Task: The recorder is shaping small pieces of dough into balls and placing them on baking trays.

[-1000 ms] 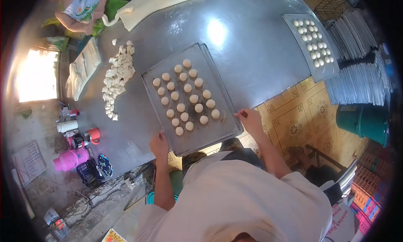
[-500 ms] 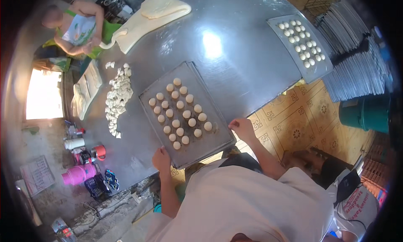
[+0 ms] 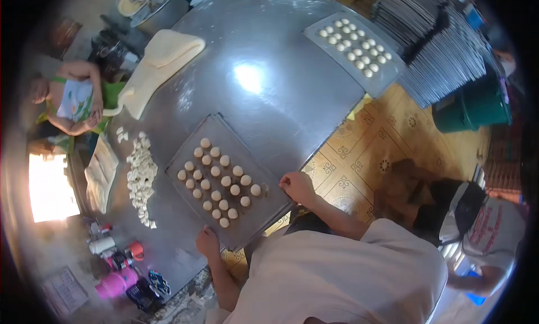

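A dark baking tray (image 3: 247,214), stacked on another, lies angled on the metal table's near edge, holding several round dough balls (image 3: 215,170) in rows. My left hand (image 3: 208,242) is closed on the tray's near left edge. My right hand (image 3: 297,186) has its fingertips pinched at the tray's right edge, near the corner. To the left lie a long pile of cut dough pieces (image 3: 140,172) and a slab of dough (image 3: 101,172).
A co-worker (image 3: 70,99) stands by folded dough (image 3: 163,60). A second tray of balls (image 3: 387,82) sits far right, beside stacked trays (image 3: 438,60) and a green bin (image 3: 466,110). Another person (image 3: 488,240) is low right. Cups (image 3: 118,276) crowd the left edge.
The view has turned, moving the table's contents down and left in the picture. The person at low right has come further into view. My hands remain at the tray's edges.
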Available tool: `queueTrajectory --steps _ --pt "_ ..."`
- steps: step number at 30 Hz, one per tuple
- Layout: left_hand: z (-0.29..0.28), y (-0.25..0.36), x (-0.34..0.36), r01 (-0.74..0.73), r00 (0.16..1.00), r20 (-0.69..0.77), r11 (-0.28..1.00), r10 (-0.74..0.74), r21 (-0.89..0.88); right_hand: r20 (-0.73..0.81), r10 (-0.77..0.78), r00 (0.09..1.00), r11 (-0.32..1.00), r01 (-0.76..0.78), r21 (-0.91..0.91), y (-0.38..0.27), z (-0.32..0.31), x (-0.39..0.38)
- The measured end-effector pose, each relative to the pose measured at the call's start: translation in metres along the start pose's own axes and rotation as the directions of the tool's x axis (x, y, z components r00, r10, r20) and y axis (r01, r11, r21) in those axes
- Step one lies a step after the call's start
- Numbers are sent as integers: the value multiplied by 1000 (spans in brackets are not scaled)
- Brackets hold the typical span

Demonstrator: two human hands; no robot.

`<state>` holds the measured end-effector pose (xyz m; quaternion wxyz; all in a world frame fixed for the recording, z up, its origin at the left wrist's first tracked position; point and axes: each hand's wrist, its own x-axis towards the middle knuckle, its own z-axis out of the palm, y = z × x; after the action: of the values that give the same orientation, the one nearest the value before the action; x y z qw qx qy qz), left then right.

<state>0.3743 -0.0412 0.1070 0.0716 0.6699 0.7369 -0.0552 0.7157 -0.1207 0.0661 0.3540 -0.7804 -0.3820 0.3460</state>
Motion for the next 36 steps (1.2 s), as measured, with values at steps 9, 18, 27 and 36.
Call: queueTrajectory --steps 9,18,27,36 --pt "7 2 -14 11 999 -39 938 -26 -346 -3 2 1000 999 -2 -32 4 4 7" --pt "-4 66 -24 -204 942 -333 706 -48 -679 353 122 928 976 -176 126 49 -68 40" --pt "32 218 21 -329 906 -34 651 422 -684 -434 147 889 967 -37 250 46 -131 2" --pt "-67 216 -12 -542 755 -286 316 589 -779 -8 115 993 449 -44 892 -50 -15 -37"
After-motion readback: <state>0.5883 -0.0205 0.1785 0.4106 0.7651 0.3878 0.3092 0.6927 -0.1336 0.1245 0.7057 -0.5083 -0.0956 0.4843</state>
